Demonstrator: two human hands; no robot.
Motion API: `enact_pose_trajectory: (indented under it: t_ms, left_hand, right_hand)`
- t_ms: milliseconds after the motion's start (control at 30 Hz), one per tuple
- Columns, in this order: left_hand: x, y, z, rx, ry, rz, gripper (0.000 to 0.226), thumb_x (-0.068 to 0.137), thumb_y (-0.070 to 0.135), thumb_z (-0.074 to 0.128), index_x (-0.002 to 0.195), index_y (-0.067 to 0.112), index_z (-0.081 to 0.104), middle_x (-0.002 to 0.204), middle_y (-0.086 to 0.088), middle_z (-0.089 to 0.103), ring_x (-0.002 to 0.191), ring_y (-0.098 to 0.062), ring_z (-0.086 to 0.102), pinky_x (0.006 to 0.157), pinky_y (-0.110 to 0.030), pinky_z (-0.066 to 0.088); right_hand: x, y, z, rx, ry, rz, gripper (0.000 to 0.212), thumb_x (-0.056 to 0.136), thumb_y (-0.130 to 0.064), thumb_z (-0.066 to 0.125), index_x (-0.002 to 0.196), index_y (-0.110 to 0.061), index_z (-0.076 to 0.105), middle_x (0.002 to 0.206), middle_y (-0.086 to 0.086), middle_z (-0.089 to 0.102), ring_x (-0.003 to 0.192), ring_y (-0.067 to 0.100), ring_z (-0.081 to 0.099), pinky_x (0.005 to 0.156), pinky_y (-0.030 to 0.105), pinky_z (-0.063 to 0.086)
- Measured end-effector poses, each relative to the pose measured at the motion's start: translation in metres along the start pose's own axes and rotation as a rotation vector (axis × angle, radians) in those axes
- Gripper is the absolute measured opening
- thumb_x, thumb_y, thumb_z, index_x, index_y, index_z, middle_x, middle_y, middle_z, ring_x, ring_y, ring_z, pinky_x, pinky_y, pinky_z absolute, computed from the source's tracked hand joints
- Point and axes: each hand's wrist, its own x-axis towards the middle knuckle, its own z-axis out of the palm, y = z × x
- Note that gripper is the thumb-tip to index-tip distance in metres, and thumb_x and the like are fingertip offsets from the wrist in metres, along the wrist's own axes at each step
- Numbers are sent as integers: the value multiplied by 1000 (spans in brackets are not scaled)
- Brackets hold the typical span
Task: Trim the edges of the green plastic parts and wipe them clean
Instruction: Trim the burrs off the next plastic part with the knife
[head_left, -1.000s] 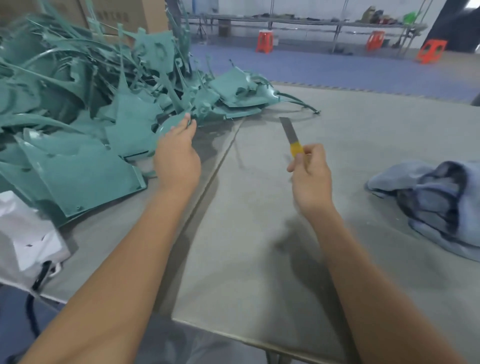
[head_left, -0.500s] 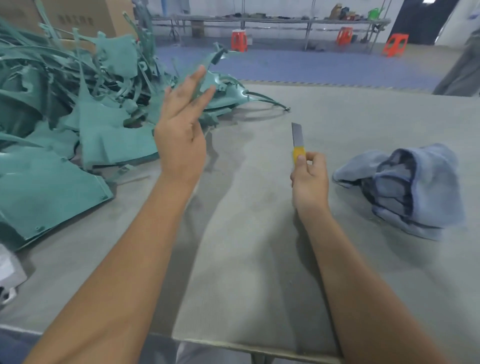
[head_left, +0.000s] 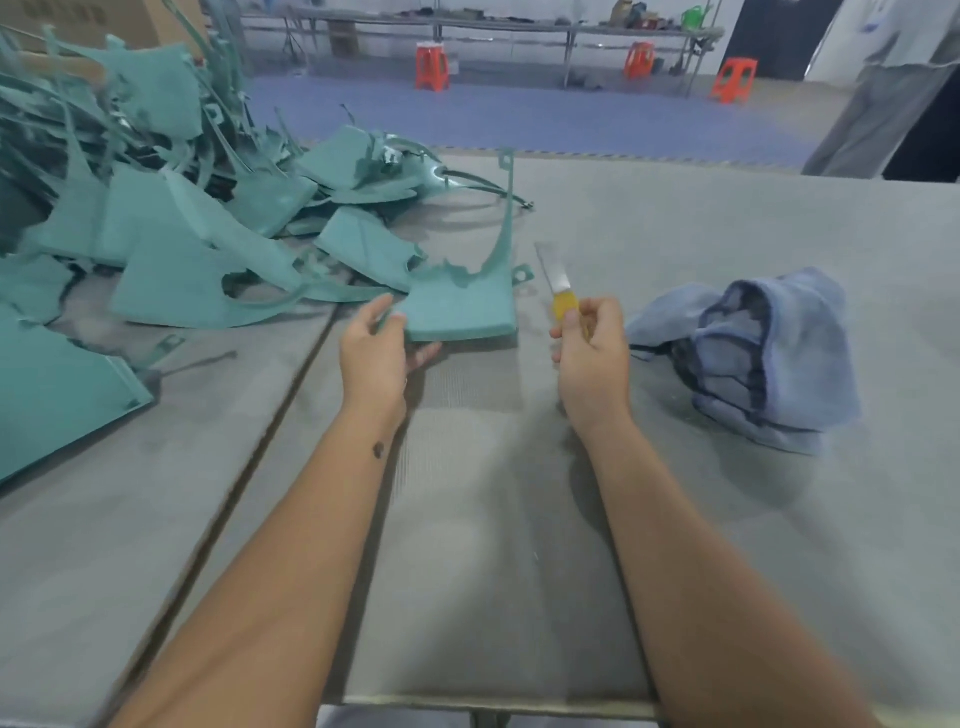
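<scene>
Grey felt-like covering spreads over the table (head_left: 675, 519) that fills most of what I see, with a dark seam running diagonally from the lower left toward the middle of the frame. Across the upper left lies a big heap of green plastic parts (head_left: 156, 234), flat panels and thin curved strips tangled over one another, reaching from the left edge almost to the centre.

At the right of the frame, resting on the table, sits a crumpled blue cloth (head_left: 753, 353), well apart from the heap.

Just above the centre I see one green part (head_left: 462, 312) pulled out from the heap, a flat panel with a long narrow strip rising from its far right corner. My left hand (head_left: 374, 353) grips the near left corner of this part, thumb on top and fingers underneath.

My right hand (head_left: 592, 353), just to the right of that part and left of the cloth, is curled around the yellow handle of a knife (head_left: 558, 283). Its grey blade points up and slightly left, close beside the part's right edge; I cannot tell whether it touches.

Along the top of the frame, beyond the table, I see a blue floor with three orange stools (head_left: 431, 65) under long benches (head_left: 519, 28).
</scene>
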Motion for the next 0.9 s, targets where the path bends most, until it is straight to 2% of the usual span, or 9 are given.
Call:
enact_pose_trajectory:
  t_ms: [133, 233, 400, 500, 567, 667, 733, 833, 900]
  left_hand:
    - [-1, -3, -3, 109, -55, 71, 43, 87, -1, 63, 123, 19, 52, 114, -4, 57, 55, -3, 65, 53, -17, 51]
    - [-3, -1, -3, 75, -42, 54, 51, 82, 1, 67, 127, 17, 49, 106, -6, 62, 57, -6, 57, 50, -17, 46]
    - [-5, 12, -9, -318, -6, -124, 9, 87, 1, 62, 96, 3, 63, 73, -2, 61, 46, -5, 46, 40, -14, 34]
    - [-7, 14, -8, -278, 63, -134, 8, 87, 7, 63, 80, 12, 61, 68, 0, 60, 46, -5, 47, 39, -15, 31]
    - [-10, 14, -4, -209, 62, -124, 4, 87, 15, 65, 83, 15, 65, 74, 0, 67, 58, -10, 60, 48, -20, 43]
    - [-17, 12, 2, -277, -117, -185, 27, 92, 34, 61, 106, 13, 70, 101, -6, 74, 91, -22, 72, 78, -34, 57]
    - [-23, 12, 4, -274, -301, -235, 34, 95, 43, 55, 108, 16, 70, 105, -7, 74, 94, -22, 72, 72, -36, 59]
    - [-34, 8, 8, -163, -488, -209, 16, 94, 22, 57, 97, 17, 72, 99, -6, 75, 88, -22, 73, 64, -31, 58]
    - [-37, 5, 9, -13, -470, -128, 22, 86, -1, 56, 94, 14, 71, 91, -3, 76, 83, -21, 72, 63, -28, 58]
  right_hand:
    - [-3, 0, -1, -49, -30, -41, 19, 97, -21, 44, 82, -32, 42, 73, -9, 59, 62, 15, 48, 62, 40, 45]
    - [-3, -2, -1, -8, -53, 21, 20, 96, -15, 46, 82, -29, 42, 72, -8, 64, 58, 13, 48, 59, 35, 43]
    - [0, -11, -7, 315, -84, 207, 21, 86, -3, 56, 85, -19, 44, 76, 1, 72, 54, 11, 52, 53, 23, 40]
    - [1, -14, -9, 400, -221, 246, 16, 89, -6, 58, 95, -17, 47, 82, 3, 74, 60, 12, 60, 55, 19, 45]
    - [-1, -14, -6, 368, -292, 248, 15, 91, -5, 56, 99, -17, 51, 80, 2, 74, 61, 12, 62, 54, 19, 44]
    - [-6, -13, -1, 280, -377, 218, 17, 93, -4, 53, 101, -19, 54, 77, -3, 72, 61, 9, 62, 54, 15, 43]
    - [-7, -12, 1, 251, -400, 210, 17, 94, -4, 52, 100, -20, 56, 77, -4, 70, 62, 9, 61, 55, 14, 42]
    - [-6, -13, 1, 284, -340, 246, 16, 93, -1, 50, 96, -16, 55, 76, 0, 68, 59, 9, 61, 54, 15, 43]
    - [-6, -14, 0, 305, -284, 277, 17, 92, 2, 49, 93, -15, 52, 73, 1, 68, 55, 8, 61, 52, 16, 44]
